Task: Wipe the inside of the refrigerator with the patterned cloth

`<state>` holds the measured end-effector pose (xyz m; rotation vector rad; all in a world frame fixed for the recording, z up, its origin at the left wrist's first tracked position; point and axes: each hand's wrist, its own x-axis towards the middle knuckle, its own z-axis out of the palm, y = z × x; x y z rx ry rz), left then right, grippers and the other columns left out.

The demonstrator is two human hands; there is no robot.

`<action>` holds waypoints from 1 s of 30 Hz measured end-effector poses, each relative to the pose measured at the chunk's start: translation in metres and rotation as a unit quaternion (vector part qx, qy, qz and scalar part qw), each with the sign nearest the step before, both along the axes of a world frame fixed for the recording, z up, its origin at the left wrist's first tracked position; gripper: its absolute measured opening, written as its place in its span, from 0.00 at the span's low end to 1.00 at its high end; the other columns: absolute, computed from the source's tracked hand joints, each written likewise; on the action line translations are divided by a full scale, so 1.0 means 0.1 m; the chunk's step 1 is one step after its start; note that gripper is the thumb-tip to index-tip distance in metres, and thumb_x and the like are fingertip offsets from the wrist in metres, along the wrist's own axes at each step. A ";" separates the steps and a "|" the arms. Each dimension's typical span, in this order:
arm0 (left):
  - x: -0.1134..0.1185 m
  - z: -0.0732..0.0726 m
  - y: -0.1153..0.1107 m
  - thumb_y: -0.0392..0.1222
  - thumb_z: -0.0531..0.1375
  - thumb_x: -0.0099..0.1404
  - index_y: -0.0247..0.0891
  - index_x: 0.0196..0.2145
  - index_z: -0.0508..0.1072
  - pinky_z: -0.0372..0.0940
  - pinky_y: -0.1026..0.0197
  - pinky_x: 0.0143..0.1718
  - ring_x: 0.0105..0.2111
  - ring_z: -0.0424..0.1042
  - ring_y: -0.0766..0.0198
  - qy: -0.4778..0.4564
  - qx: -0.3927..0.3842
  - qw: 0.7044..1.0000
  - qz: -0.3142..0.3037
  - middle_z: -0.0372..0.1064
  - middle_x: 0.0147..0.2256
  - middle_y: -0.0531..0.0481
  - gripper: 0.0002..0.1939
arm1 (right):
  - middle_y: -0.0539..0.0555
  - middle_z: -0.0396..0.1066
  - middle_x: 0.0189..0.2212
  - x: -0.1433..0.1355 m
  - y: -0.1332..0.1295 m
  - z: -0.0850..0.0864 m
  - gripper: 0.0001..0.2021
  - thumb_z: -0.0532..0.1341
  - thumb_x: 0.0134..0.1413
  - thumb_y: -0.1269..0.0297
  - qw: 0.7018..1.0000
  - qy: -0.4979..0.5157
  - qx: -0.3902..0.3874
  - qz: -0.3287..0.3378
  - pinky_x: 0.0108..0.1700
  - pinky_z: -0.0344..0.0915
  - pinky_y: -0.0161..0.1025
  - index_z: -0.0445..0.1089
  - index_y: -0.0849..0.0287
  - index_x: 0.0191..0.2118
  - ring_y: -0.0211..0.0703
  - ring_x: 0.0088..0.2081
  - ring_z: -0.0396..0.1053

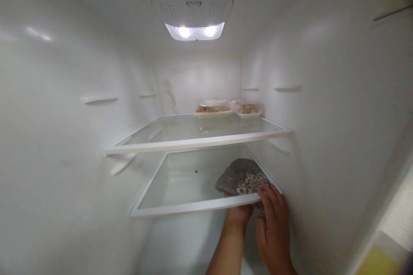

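Observation:
A dark gray cloth [240, 172] with a cream pattern shows at the right side of the lower glass shelf [193, 206]. Part of it also hangs below the front edge; whether the rest lies over or under the glass is hard to tell. My left hand [238, 213] reaches in under the front edge, against the cloth, its fingers mostly hidden behind the shelf rim and cloth. At the shelf's front right corner, my right hand [274, 219] has its fingers over the white edge, touching the cloth, and its thumb below.
Above is an upper glass shelf [200, 141] carrying two clear food packs, one [213, 109] near the middle and another [248, 110] to its right. Molded supports [100, 99] stick out from the fridge walls. A lit lamp [195, 30] is on the ceiling.

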<state>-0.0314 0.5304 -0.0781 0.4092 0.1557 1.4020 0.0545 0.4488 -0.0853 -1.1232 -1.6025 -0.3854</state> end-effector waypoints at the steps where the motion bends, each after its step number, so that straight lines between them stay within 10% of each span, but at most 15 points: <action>1: 0.02 -0.03 -0.09 0.59 0.55 0.64 0.41 0.45 0.80 0.69 0.40 0.57 0.57 0.72 0.44 -0.014 -0.018 1.000 -0.022 0.75 0.53 0.37 0.24 | 0.63 0.63 0.63 0.01 -0.02 0.02 0.29 0.47 0.60 0.73 1.000 -0.004 -0.004 0.003 0.66 0.54 0.69 0.54 0.56 0.67 0.57 0.69 0.52; 8: -0.09 0.13 -0.53 0.56 0.55 0.64 0.38 0.49 0.80 0.65 0.39 0.61 0.58 0.71 0.45 -0.073 -0.042 0.996 -0.031 0.75 0.54 0.36 0.25 | 0.62 0.67 0.61 0.13 -0.06 0.07 0.22 0.49 0.66 0.65 0.999 -0.045 -0.017 -0.009 0.66 0.57 0.63 0.59 0.58 0.64 0.55 0.67 0.58; 17: -1.77 0.38 -0.79 0.56 0.50 0.67 0.49 0.58 0.72 0.48 0.30 0.68 0.67 0.58 0.44 -0.079 0.074 0.942 0.317 0.66 0.63 0.45 0.26 | 0.62 0.68 0.60 0.12 -0.04 0.03 0.21 0.51 0.67 0.63 0.999 -0.047 -0.009 -0.011 0.67 0.57 0.61 0.60 0.58 0.62 0.54 0.66 0.58; 20: -1.98 0.47 -0.85 0.57 0.49 0.67 0.51 0.58 0.71 0.49 0.32 0.68 0.68 0.57 0.46 -0.039 0.072 0.930 0.358 0.66 0.64 0.48 0.26 | 0.62 0.66 0.61 0.10 -0.04 0.02 0.22 0.51 0.67 0.63 0.999 -0.037 -0.014 -0.004 0.68 0.56 0.63 0.59 0.57 0.64 0.54 0.67 0.56; 24: -1.62 0.50 -0.73 0.58 0.49 0.66 0.48 0.54 0.74 0.54 0.33 0.66 0.65 0.61 0.46 0.013 0.002 0.959 0.282 0.70 0.60 0.46 0.26 | 0.62 0.66 0.61 0.08 -0.04 0.02 0.21 0.51 0.67 0.64 0.999 -0.031 -0.018 -0.002 0.68 0.54 0.63 0.59 0.57 0.63 0.54 0.68 0.55; 30: -0.33 0.27 -0.41 0.60 0.51 0.62 0.40 0.45 0.79 0.65 0.37 0.59 0.57 0.71 0.45 0.010 -0.056 0.991 0.122 0.77 0.49 0.39 0.27 | 0.62 0.65 0.62 0.10 -0.04 0.03 0.22 0.49 0.66 0.67 0.999 -0.029 -0.015 0.004 0.67 0.55 0.63 0.57 0.57 0.64 0.54 0.69 0.53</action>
